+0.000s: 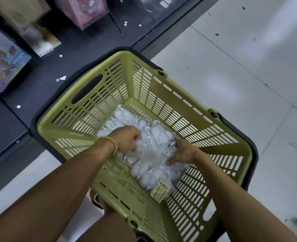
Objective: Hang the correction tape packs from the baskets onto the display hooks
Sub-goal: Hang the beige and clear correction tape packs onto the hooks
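Correction tape packs lie in a heap on the bottom of a green plastic basket. They are clear packs with white round shapes inside, and they are piled on top of each other. One pack near the front of the heap has a yellow and white label facing up.

Both hands are down inside the basket, in the heap. The left hand is on the left side of the pile, with its fingers curled down into the packs. The right hand is on the right side of the pile, with its fingers curled around the edge of some packs. The picture is blurry right there, so it looks like each hand is grabbing packs, but I cannot count how many. The two hands are apart, with packs between them.

A bead bracelet is on the left wrist.

The basket sits on a pale tiled floor. It has black handles folded down along its rim. Beside the basket is a dark low shelf with colorful boxes standing on it.
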The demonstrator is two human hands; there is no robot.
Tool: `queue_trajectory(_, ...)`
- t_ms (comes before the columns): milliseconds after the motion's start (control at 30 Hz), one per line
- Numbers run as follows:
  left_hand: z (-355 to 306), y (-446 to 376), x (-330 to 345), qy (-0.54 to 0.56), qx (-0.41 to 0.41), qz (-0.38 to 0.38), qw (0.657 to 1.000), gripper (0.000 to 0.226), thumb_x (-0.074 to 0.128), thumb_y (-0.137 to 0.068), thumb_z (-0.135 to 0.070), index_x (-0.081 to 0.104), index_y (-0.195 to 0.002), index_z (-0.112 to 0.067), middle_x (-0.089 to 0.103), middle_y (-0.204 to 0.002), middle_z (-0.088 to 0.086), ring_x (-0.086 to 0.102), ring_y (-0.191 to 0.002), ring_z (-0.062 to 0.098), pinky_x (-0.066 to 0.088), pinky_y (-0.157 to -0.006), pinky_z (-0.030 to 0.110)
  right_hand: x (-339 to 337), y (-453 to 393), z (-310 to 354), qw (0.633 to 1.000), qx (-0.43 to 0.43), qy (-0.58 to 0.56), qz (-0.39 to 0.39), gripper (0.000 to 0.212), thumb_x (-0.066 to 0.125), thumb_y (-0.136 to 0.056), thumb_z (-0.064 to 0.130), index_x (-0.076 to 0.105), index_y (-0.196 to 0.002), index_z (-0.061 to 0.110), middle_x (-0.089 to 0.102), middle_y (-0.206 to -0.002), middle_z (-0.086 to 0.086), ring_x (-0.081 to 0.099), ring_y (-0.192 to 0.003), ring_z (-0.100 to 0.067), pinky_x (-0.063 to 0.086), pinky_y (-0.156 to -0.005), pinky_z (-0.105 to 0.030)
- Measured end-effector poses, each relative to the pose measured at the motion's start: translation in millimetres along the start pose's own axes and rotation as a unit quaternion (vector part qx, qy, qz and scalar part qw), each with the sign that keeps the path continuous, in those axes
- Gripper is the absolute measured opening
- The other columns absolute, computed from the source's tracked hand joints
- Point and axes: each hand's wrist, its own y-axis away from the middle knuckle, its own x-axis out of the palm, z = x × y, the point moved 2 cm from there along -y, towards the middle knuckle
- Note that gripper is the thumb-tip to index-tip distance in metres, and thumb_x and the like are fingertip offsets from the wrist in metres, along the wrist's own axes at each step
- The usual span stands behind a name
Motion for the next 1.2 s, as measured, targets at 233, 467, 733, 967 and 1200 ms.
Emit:
queue_trajectory(233,-12.6,-18.5,10.8,-0.007,-0.021,0.035,0.999,0.088,0.085,-0.076,-0.041,0.030,-0.141,-0.018,0.058,-0.139,0.007,0.055,-0.125,0.031,0.038,-0.106,0.046,-10.1,2.0,-1.9,0.998,-0.042,-0.011,-0.041,0.081,0.093,-0.065,0.026,0.054,-0.136,0.018,0.061,-0.133,0.000,0.056,-0.124,-0.023,0.045,-0.108,-0.040)
queue_trajectory(467,-9.3,-5.3,9.5,0.046,-0.033,0.119,0.991,0.073,0.083,-0.079,-0.040,0.051,-0.140,-0.016,0.056,-0.142,0.006,0.055,-0.125,0.028,0.046,-0.104,0.036,-12.8,7.0,1.3,0.998,-0.059,0.008,-0.034,0.077,0.090,-0.068,0.034,0.054,-0.135,0.021,0.060,-0.130,0.001,0.056,-0.124,-0.025,0.045,-0.108,-0.045)
queue_trajectory(733,-10.0,65.3,-63.6,0.259,-0.040,-0.019,0.965,0.056,0.079,-0.086,-0.032,0.050,-0.133,-0.037,0.056,-0.131,-0.014,0.056,-0.120,0.014,0.043,-0.104,0.030,-64.5,69.1,34.1,0.977,-0.114,-0.045,-0.174,0.073,0.086,-0.073,0.043,0.052,-0.133,0.017,0.064,-0.127,-0.007,0.063,-0.112,-0.028,0.053,-0.098,-0.049)
queue_trajectory(967,-6.4,134.0,-103.7,0.482,-0.070,-0.287,0.825,0.011,0.074,-0.091,-0.021,0.067,-0.097,-0.026,0.075,-0.100,-0.008,0.073,-0.091,0.015,0.057,-0.091,0.039,-91.8,150.9,69.4,0.844,-0.204,-0.396,-0.300,0.038,0.085,-0.080,0.022,0.062,-0.109,0.016,0.074,-0.104,-0.005,0.075,-0.081,-0.014,0.062,-0.072,-0.035)
queue_trajectory(1200,-23.8,196.6,-120.5,0.591,-0.068,-0.367,0.715,0.026,0.080,-0.083,-0.018,0.067,-0.106,-0.016,0.077,-0.105,0.008,0.074,-0.089,0.021,0.059,-0.084,0.037,-83.1,200.5,133.1,0.671,-0.237,-0.680,-0.174,0.063,0.081,-0.084,0.021,0.049,-0.136,0.006,0.071,-0.119,-0.015,0.073,-0.100,-0.034,0.056,-0.092,-0.059)
